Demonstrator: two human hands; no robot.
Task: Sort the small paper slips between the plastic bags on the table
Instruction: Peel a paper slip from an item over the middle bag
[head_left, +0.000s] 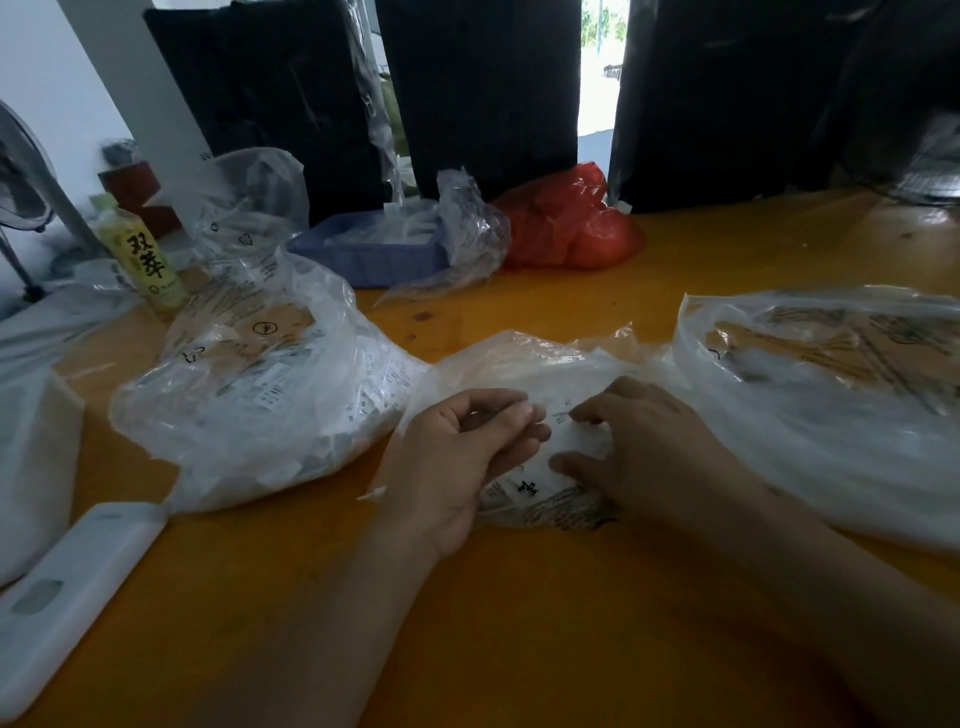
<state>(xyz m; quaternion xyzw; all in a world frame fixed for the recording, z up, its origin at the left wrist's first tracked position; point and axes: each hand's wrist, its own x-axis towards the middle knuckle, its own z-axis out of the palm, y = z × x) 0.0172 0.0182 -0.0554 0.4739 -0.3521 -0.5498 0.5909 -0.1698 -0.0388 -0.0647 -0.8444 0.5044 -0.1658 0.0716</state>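
I see both hands at the middle bag (524, 364), left hand (467, 457) pinching a thin slip, right hand (644, 447) fingers curled on the slips (576, 441) between them; full bag (249, 395) lies left, nearer the left hand.

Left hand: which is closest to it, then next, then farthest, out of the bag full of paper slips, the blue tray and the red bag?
From the left hand:
1. Bag full of paper slips, just to its left.
2. Blue tray, farther back on the table.
3. Red bag, back and to the right; roughly level with the tray, so nearly a tie.
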